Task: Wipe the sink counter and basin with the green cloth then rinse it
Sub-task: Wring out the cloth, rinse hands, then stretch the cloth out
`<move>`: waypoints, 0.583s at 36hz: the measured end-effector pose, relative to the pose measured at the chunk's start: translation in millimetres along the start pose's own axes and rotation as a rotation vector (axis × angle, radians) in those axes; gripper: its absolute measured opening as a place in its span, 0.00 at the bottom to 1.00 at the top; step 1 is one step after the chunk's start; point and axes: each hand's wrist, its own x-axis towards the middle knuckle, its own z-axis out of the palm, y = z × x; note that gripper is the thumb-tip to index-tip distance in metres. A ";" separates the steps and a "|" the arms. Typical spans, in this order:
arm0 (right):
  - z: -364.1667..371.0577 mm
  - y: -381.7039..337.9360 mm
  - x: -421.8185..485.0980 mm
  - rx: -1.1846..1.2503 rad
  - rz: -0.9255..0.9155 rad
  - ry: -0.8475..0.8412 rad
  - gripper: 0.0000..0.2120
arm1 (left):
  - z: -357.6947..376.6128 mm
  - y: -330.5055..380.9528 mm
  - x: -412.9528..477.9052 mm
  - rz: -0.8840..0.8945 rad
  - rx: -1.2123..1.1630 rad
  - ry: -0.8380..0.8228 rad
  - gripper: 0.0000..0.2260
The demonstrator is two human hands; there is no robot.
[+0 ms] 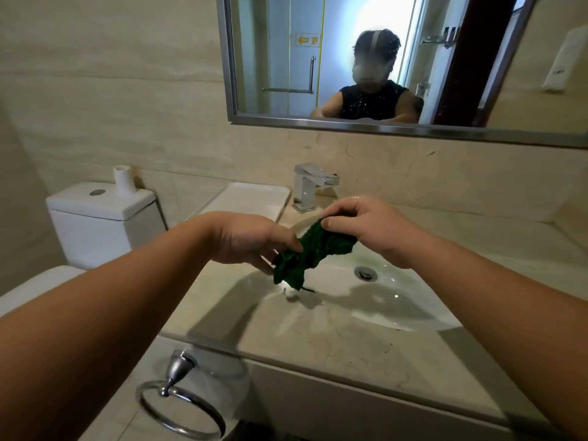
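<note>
Dark-green terry cloth (313,256) mid-frame, pinched at opposite ends by left hand (248,240) and right hand (366,224); hangs limp, light, probably wet.

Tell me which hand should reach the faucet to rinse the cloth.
Right, probably. The right hand is nearest the faucet, pinching the top of the green cloth; the left hand grips its lower end, farther away, over the basin.

Dark green cloth (313,256) (plain), beige counter (334,342), white basin (397,300).
</note>
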 end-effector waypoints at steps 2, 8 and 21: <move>7.6 -8.5 4.3 -0.024 -0.023 0.023 0.03 | -0.7 2.1 -5.4 0.077 -0.012 0.031 0.23; 20.3 -28.8 16.7 -0.027 -0.028 0.059 0.04 | -8.3 7.4 -14.3 0.183 0.067 0.219 0.09; 21.3 -37.5 33.2 0.002 0.013 -0.100 0.07 | -25.3 1.4 -34.2 0.192 -0.022 0.376 0.13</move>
